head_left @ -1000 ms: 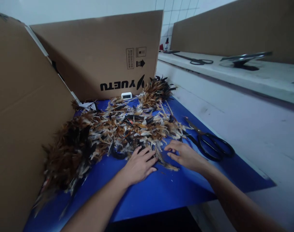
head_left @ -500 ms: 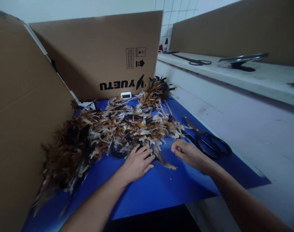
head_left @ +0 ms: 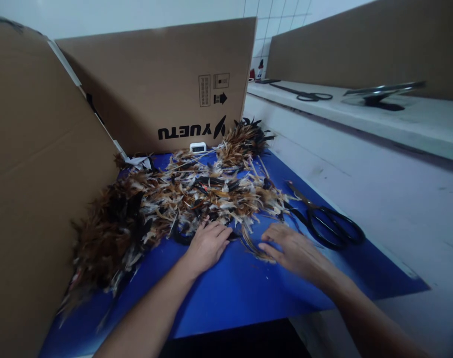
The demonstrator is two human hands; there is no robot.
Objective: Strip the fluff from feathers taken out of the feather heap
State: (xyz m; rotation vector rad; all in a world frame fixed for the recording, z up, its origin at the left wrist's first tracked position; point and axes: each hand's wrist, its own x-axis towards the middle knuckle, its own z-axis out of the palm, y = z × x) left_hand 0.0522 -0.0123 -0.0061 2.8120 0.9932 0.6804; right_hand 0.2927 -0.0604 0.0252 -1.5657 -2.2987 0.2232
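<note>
Loose brown, black and whitish feathers (head_left: 211, 196) lie in a wide heap over the blue tabletop (head_left: 241, 298). At the heap's near edge, my left hand (head_left: 209, 246) has its fingers bent down together among the feathers; what lies under them is hidden. A curved black feather (head_left: 182, 237) shows just left of it. To the right, my right hand (head_left: 289, 246) holds nothing, thumb and forefinger apart. Between the hands, close to the right fingertips, lie long striped feathers (head_left: 253, 246). Large black-handled scissors (head_left: 332, 226) rest right of my right hand, pointing away.
Cardboard panels (head_left: 136, 89) stand behind and along the left (head_left: 36, 174). A small white digital timer (head_left: 198, 147) stands at the back beside a thick feather bundle (head_left: 243, 141). The white ledge (head_left: 412, 124) at right holds another pair of scissors (head_left: 312, 96) and a small bottle (head_left: 260, 69).
My left hand's spread fingers have drawn together and bent into the heap's edge. My right hand has gone from a closed fist to parted fingers. The view has shifted slightly.
</note>
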